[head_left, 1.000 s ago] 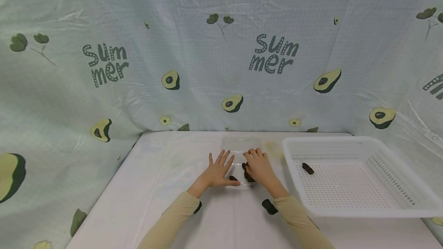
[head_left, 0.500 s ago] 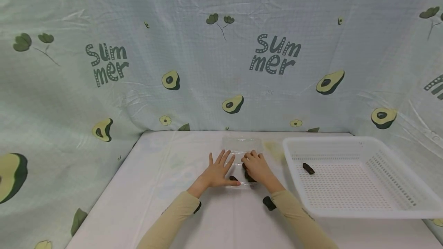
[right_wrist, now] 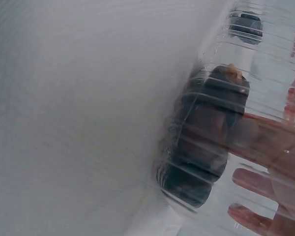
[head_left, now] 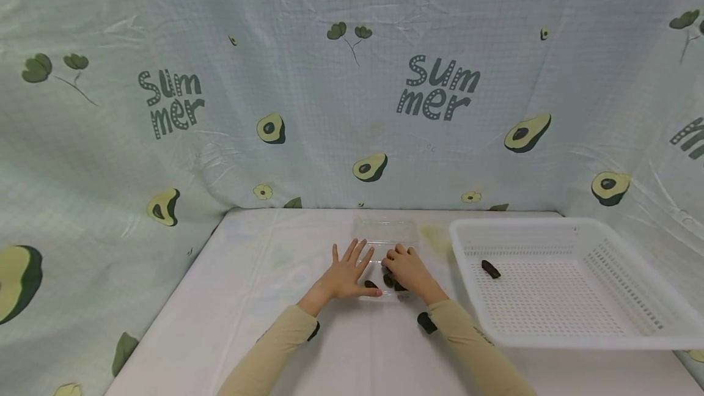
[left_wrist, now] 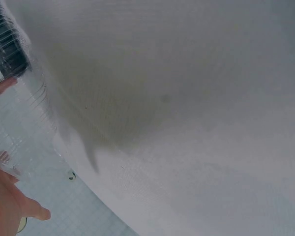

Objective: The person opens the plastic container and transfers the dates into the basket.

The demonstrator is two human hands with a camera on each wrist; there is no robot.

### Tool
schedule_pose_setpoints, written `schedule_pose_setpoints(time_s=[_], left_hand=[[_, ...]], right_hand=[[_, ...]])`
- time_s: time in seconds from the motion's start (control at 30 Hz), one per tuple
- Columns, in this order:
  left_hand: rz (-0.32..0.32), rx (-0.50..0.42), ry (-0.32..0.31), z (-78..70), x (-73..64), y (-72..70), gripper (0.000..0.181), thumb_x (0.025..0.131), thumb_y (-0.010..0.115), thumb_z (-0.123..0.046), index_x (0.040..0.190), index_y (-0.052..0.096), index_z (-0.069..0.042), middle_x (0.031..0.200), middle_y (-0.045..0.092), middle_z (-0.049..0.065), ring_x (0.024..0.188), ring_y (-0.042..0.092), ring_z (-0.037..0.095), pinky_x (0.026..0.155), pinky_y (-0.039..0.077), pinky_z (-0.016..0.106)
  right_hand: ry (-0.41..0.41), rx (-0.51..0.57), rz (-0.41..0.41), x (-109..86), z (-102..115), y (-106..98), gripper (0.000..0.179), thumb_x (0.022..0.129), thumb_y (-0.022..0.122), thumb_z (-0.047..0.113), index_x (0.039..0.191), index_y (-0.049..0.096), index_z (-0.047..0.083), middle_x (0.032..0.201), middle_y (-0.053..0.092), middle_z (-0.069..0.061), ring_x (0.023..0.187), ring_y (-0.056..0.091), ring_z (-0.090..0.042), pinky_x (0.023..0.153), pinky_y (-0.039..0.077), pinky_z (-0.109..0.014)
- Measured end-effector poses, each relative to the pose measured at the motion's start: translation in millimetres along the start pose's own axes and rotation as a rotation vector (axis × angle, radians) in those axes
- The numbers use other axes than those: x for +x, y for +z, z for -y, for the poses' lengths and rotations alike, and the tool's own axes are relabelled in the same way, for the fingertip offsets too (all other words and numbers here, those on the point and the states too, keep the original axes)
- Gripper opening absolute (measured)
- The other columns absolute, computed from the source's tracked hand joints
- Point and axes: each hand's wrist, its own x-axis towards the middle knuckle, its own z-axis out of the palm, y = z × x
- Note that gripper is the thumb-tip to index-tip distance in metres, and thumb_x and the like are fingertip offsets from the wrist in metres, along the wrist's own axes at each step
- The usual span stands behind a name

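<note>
A clear plastic container (head_left: 385,297) with its hinged lid laid back lies on the table in the head view. My left hand (head_left: 343,277) rests over its left side, fingers spread and straight. Inside, my right hand (head_left: 409,269) has curled fingers at a dark brown oblong piece (head_left: 387,271), apparently pinching it; the thumb's contact is hidden. More dark pieces (head_left: 388,281) lie under that hand, and one separate piece (head_left: 371,285) sits by the left thumb. In the right wrist view, the ribbed container wall covers the dark pieces (right_wrist: 201,132) and the fingers behind them.
At the right stands a white perforated plastic basket (head_left: 555,340) with one dark brown piece (head_left: 491,269) in it. A printed sheet (head_left: 308,164) rises behind the table (head_left: 258,267). Dark wrist devices (head_left: 426,322) sit under the forearms.
My right hand has shifted slightly toward me and left inside the container, its fingers curling more, and the dark pieces under it have moved a little. My left hand has stayed still.
</note>
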Motion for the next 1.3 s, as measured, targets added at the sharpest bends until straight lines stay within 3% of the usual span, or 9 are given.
schedule_pose_setpoints(time_s=[0.33,1.0,1.3], left_hand=[[-0.011,0.002,0.001,-2.0,-2.2,-0.9,0.097,0.075,0.047,-0.069,0.145,0.011,-0.012,0.15,0.009,0.015,0.138,0.007,0.034,0.097,0.011,0.069],[-0.012,-0.007,0.004,-0.1,0.4,0.9,0.098,0.075,0.043,-0.072,0.145,0.01,-0.013,0.15,0.008,0.015,0.138,0.007,0.035,0.097,0.009,0.069],[-0.008,-0.011,-0.004,-0.3,1.1,2.0,0.098,0.075,0.046,-0.07,0.145,0.011,-0.011,0.151,0.008,0.014,0.138,0.007,0.034,0.097,0.009,0.07]], right_hand=[[-0.011,0.014,0.026,-0.5,0.1,4.9,0.026,0.075,0.069,0.034,0.097,0.064,0.021,0.092,0.057,0.003,0.085,0.046,-0.015,0.069,0.041,-0.034],[-0.024,0.032,-0.003,2.8,-1.0,2.1,0.027,0.073,0.072,0.028,0.097,0.065,0.02,0.09,0.06,0.002,0.084,0.047,-0.017,0.07,0.043,-0.035],[0.042,0.079,0.003,0.9,-0.2,-7.7,0.022,0.075,0.071,0.026,0.094,0.064,0.018,0.091,0.059,0.001,0.084,0.047,-0.017,0.071,0.043,-0.036]])
